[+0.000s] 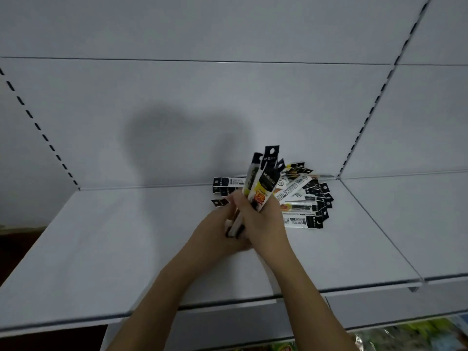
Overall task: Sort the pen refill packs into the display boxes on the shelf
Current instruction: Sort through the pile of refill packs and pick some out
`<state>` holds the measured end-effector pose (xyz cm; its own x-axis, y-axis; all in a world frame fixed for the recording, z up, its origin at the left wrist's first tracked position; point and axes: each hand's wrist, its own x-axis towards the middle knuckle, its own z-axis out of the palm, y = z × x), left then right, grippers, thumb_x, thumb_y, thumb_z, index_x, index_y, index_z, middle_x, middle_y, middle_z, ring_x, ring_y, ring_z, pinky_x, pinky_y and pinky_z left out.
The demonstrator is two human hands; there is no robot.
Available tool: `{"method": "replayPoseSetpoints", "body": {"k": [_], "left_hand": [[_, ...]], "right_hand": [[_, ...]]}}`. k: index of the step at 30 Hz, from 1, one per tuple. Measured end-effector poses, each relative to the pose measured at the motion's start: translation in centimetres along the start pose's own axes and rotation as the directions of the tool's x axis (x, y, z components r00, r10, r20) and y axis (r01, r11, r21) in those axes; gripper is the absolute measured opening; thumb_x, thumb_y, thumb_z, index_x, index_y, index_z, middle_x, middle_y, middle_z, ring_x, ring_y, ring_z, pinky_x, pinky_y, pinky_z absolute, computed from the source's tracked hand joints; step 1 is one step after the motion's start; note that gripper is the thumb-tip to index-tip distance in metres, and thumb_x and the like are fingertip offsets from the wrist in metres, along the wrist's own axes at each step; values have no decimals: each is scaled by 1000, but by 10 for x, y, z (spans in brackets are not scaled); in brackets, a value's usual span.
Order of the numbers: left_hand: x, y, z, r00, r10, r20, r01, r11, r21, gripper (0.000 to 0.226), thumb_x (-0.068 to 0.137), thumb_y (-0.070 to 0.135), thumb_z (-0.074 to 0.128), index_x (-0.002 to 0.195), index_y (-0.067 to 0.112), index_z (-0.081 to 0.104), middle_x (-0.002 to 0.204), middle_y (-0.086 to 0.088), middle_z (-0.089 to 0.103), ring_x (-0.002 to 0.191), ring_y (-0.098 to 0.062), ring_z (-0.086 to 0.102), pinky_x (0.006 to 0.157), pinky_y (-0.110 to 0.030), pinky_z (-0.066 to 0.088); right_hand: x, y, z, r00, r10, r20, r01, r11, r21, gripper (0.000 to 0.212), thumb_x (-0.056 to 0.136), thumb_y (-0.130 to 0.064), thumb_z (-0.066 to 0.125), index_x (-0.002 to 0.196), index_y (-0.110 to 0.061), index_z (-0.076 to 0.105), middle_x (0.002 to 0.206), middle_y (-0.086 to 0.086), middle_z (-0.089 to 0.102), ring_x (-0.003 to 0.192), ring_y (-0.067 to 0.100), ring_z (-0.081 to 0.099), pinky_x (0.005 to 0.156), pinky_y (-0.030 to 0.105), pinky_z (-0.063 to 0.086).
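Both forearms reach up from the bottom of the view and meet over the white shelf [126, 249], where the left hand [215, 231] and right hand [260, 219] close together around one bundle of pen refill packs [263, 178]. The right hand's fingers are curled round the middle of the bundle; the left hand cups its lower ends from the side, fingers wrapped as well, though exactly how they lie is blurred. The held packs stand nearly upright and fan out at the top, black hang tabs uppermost. Just behind and to the right of the hands, the loose pile of packs [304, 198] lies flat on the shelf near the back corner. No display boxes are visible in this view. The packs look light, thin and long, with glossy sleeves that probably slide against each other, so a bundle would likely splay or shed a pack unless squeezed around its middle, where the refills stiffen it. The hang tabs look floppy and poor to hold. A single pack is probably best pinched across its width.
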<state>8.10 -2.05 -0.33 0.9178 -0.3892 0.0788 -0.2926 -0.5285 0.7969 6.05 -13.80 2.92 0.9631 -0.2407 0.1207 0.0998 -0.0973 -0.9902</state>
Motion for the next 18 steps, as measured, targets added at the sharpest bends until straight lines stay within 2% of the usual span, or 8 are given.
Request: {"method": "replayPoseSetpoints", "body": {"k": [2,4,6,8,10,14,18], "left_hand": [[-2,0,-11,999,25,46,-26,999,21,64,76,41,80,131,36,49,119,21,56,109,3,52,93,-20,40],[-4,-4,-15,999,49,9,-49,996,81,58,81,48,73,132,37,49,121,22,53,114,0,46,94,-23,34],[-9,-7,-16,995,79,-59,-69,985,157,49,85,52,65,130,35,52,120,22,53,113,-3,45,94,-26,35],[-15,-10,-15,993,75,-95,-57,982,180,46,87,57,60,127,36,54,120,21,55,113,-4,46,96,-28,36],[-20,-9,-9,991,114,-75,-97,975,200,48,85,63,55,124,36,56,120,19,57,116,-7,48,98,-31,39],[-24,8,6,985,172,-7,-168,968,185,42,89,56,57,125,35,57,125,17,57,123,-7,45,103,-34,38],[-25,40,34,971,229,67,-238,947,214,39,89,56,56,123,37,57,127,18,56,124,-7,43,103,-32,36]], "right_hand": [[-4,-12,-11,994,-46,-103,58,992,112,23,98,-17,60,93,5,66,77,6,73,70,17,71,66,30,58],[-12,-21,-27,974,-91,-208,120,984,129,26,99,-15,56,90,10,59,67,4,65,61,14,64,57,23,55],[-23,-24,-43,960,-99,-262,109,994,24,22,99,-19,57,90,0,57,63,-1,60,57,11,59,54,18,50],[-36,-22,-58,973,-105,-205,74,985,-155,17,98,-24,60,83,-16,56,62,-1,56,55,13,54,54,20,47],[-49,-20,-75,989,-75,-127,30,944,-328,25,95,-27,63,73,-33,53,60,-6,52,55,14,48,54,25,44],[-76,-18,-112,993,24,-117,-84,834,-545,24,92,-30,65,73,-26,51,64,3,53,57,16,46,58,33,42],[-102,-16,-152,981,78,-175,-172,762,-625,21,91,-33,66,82,-19,54,68,4,57,60,20,51,59,37,46]]}}
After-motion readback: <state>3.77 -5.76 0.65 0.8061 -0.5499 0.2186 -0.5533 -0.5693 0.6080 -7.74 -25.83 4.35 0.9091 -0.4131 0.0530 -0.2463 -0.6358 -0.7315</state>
